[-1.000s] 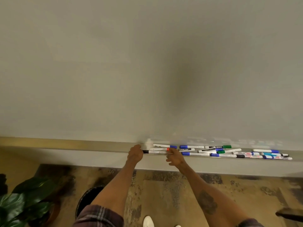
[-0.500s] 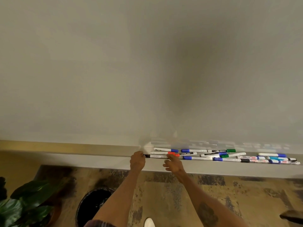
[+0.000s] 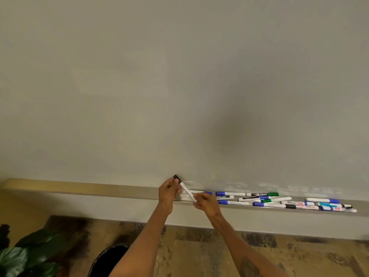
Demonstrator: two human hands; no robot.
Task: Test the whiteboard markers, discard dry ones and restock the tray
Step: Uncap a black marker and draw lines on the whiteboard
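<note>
Black-capped marker [image 3: 186, 190] tilted above the left end of the tray [image 3: 247, 205], left hand [image 3: 167, 191] curled round its cap end, right hand [image 3: 206, 202] pinching the lower barrel, loose markers [image 3: 279, 200] heaped along the tray to the right, whiteboard [image 3: 179, 86] behind, dark bin [image 3: 111, 260] and leafy plant [image 3: 30, 254] on the floor below.

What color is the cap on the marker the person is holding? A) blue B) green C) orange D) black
D: the marker held between the left hand and the right hand has a black cap at its upper end.
</note>
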